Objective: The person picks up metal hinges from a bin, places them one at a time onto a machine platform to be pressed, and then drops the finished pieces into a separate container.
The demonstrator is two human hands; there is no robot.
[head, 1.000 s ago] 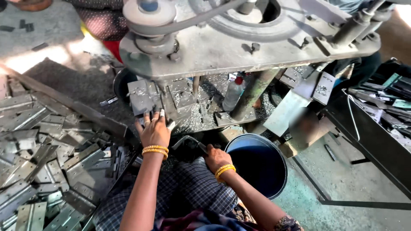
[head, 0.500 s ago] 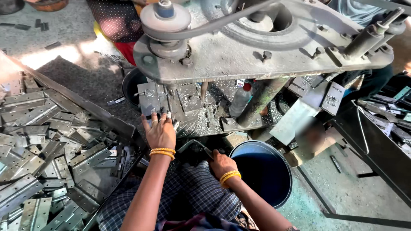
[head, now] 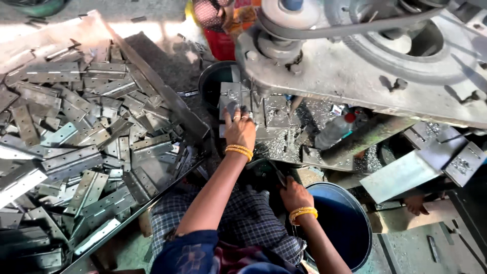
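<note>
A flat grey metal plate (head: 232, 97) is lying on the machine bed (head: 276, 114) — the left hand (head: 240, 129) is pressing its fingers onto it. The right hand (head: 296, 195) is curling shut around a dark lever handle (head: 278, 175) — just beside the round blue plastic bucket (head: 341, 223).

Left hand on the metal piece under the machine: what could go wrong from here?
1. The left hand has its fingers on the metal piece right below the machine head; they could be pinched.
2. Metal shavings lie around the piece and might cut bare skin.
3. The belt above runs uncovered and could catch something loose.
</note>
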